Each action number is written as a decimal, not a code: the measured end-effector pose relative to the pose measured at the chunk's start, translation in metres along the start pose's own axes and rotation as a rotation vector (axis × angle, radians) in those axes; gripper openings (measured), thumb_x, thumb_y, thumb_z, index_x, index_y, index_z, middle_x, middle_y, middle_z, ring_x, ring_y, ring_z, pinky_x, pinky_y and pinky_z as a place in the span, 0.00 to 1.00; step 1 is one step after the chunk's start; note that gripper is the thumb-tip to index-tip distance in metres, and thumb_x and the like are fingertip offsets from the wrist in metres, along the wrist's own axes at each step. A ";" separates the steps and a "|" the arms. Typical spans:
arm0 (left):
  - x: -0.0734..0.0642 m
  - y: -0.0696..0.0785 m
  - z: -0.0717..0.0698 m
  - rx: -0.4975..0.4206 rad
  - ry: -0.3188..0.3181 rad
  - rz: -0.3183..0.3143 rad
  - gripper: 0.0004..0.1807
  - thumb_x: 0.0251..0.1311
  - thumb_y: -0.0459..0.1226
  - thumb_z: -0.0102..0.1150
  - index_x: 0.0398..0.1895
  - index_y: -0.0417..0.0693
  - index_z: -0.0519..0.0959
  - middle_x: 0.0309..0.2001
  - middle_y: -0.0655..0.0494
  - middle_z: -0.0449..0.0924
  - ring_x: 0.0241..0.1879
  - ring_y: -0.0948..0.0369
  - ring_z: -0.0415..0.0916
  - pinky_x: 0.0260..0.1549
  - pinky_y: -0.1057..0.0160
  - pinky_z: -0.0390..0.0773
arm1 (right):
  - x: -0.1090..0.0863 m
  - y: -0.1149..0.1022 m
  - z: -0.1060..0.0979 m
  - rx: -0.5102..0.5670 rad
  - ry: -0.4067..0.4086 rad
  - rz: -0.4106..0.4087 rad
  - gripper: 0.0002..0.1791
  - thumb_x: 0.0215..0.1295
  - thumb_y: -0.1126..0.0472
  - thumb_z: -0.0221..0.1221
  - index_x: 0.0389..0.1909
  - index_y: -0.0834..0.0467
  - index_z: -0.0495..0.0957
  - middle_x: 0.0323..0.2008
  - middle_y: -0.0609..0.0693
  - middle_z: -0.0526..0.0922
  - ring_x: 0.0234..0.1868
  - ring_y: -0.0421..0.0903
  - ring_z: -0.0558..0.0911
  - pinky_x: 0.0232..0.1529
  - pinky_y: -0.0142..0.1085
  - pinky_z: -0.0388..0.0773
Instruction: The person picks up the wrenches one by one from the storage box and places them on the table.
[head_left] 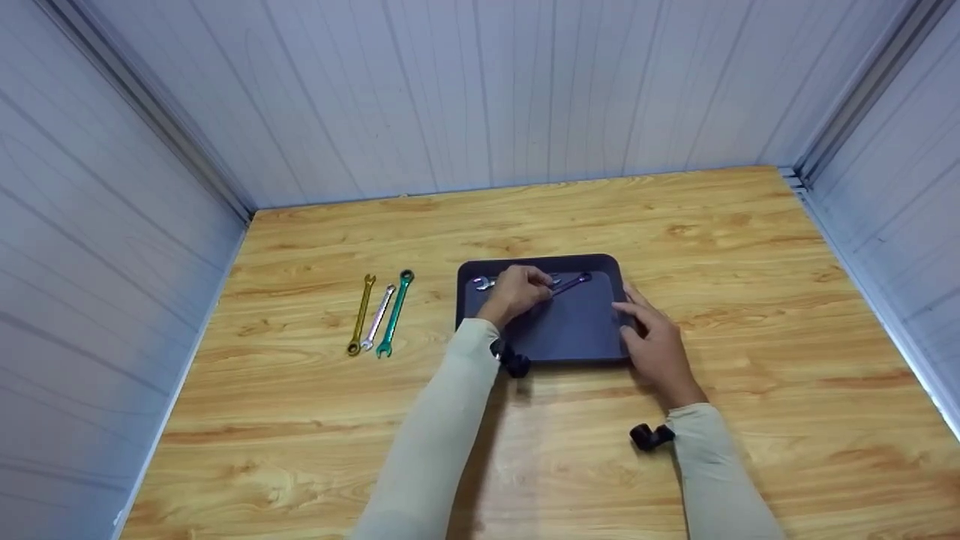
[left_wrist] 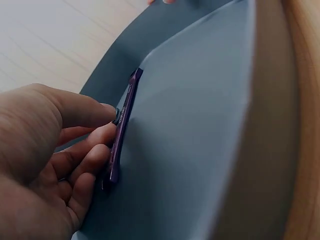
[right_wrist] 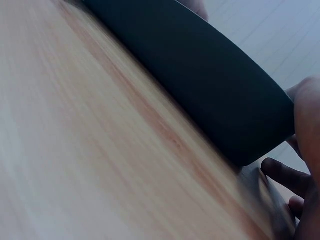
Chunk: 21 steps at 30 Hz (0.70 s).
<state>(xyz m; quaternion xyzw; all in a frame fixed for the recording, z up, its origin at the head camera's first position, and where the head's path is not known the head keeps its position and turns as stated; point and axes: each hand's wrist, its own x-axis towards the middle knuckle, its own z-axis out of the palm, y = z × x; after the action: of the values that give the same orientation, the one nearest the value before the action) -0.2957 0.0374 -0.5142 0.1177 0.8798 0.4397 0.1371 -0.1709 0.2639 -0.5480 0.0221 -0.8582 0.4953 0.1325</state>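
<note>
My left hand [head_left: 521,291] reaches into a dark grey tray [head_left: 574,330], its curled fingertips at the shaft of a purple wrench [left_wrist: 122,125]. That wrench slants across the tray, its ring end [head_left: 586,277] toward the far right corner. Partly hidden under the hand is a silver wrench [head_left: 482,283], along the far side of the tray. My right hand [head_left: 658,345] grips the tray's right side, with fingertips over the rim. In the right wrist view some of its fingers [right_wrist: 287,176] show beside the tray's outer corner.
Left of the tray, three wrenches lie side by side on the wooden table [head_left: 300,420]: a yellow one [head_left: 361,315], a silver-pink one [head_left: 379,316] and a green one [head_left: 395,313]. White panel walls [head_left: 517,90] stand behind and at both sides.
</note>
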 end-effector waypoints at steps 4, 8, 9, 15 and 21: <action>-0.001 0.001 0.005 0.073 0.021 0.007 0.06 0.57 0.34 0.69 0.38 0.47 0.88 0.37 0.60 0.85 0.35 0.65 0.76 0.36 0.69 0.73 | 0.001 0.000 -0.001 -0.001 0.010 -0.004 0.21 0.64 0.73 0.56 0.57 0.61 0.81 0.71 0.43 0.67 0.72 0.44 0.63 0.70 0.45 0.59; -0.001 0.000 0.008 0.094 0.044 0.015 0.05 0.57 0.34 0.70 0.37 0.47 0.88 0.38 0.59 0.85 0.36 0.64 0.75 0.37 0.69 0.73 | 0.001 0.000 -0.001 -0.008 0.006 -0.002 0.21 0.64 0.73 0.56 0.58 0.61 0.81 0.72 0.45 0.67 0.73 0.46 0.63 0.71 0.46 0.59; -0.002 0.000 0.008 0.087 0.050 0.013 0.05 0.56 0.34 0.71 0.37 0.47 0.88 0.38 0.59 0.85 0.36 0.64 0.75 0.37 0.69 0.73 | 0.001 0.000 -0.001 -0.010 0.005 0.000 0.21 0.64 0.73 0.56 0.58 0.61 0.81 0.72 0.45 0.67 0.73 0.46 0.63 0.71 0.47 0.58; -0.003 -0.003 0.007 0.032 0.069 -0.017 0.04 0.54 0.36 0.74 0.33 0.47 0.89 0.35 0.60 0.85 0.36 0.65 0.75 0.38 0.69 0.74 | 0.001 0.000 0.000 -0.009 -0.003 0.001 0.21 0.64 0.73 0.56 0.58 0.60 0.81 0.72 0.47 0.67 0.73 0.47 0.62 0.71 0.49 0.58; -0.004 -0.002 0.010 0.051 0.074 -0.008 0.06 0.53 0.38 0.76 0.33 0.49 0.89 0.31 0.62 0.85 0.34 0.66 0.76 0.36 0.68 0.74 | 0.000 0.000 -0.002 -0.016 -0.020 0.011 0.22 0.66 0.73 0.55 0.59 0.60 0.80 0.73 0.45 0.66 0.73 0.49 0.62 0.70 0.51 0.59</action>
<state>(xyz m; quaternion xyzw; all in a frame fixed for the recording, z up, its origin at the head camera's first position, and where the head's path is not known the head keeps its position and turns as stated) -0.2885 0.0425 -0.5212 0.1012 0.8956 0.4208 0.1031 -0.1703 0.2651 -0.5468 0.0211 -0.8635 0.4890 0.1214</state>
